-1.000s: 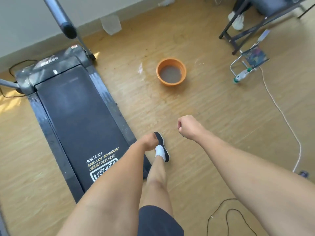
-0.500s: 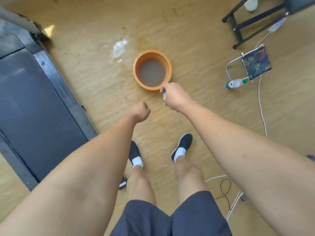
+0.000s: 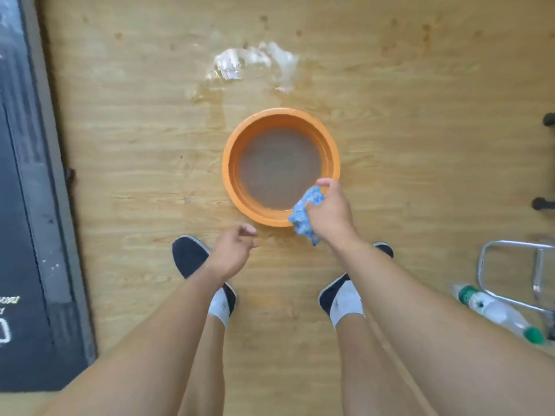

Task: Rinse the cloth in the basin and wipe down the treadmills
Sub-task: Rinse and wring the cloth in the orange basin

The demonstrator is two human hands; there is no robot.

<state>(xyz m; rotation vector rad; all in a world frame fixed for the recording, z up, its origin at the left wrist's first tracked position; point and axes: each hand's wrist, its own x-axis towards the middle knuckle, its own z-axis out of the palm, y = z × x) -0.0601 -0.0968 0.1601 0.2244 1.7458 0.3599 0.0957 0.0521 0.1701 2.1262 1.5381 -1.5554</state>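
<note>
An orange basin [image 3: 231, 151] with murky water stands on the wooden floor right in front of my feet. My right hand [image 3: 330, 214] grips a crumpled blue cloth [image 3: 304, 214] over the basin's near right rim. The cloth hangs partly below my palm, above the water. My left hand [image 3: 232, 253] hovers just short of the basin's near edge, fingers loosely curled, holding nothing. The black treadmill [image 3: 27, 205] runs along the left edge of the view.
A puddle of spilled water [image 3: 249, 64] lies on the floor beyond the basin. A plastic bottle [image 3: 498, 313] and a metal frame [image 3: 510, 265] lie at the right. Black furniture feet [image 3: 546, 163] show at the right edge.
I have stepped up to the basin, which now sits at my feet. My right hand has reached its rim and the blue cloth now shows in it. My left hand has loosened.
</note>
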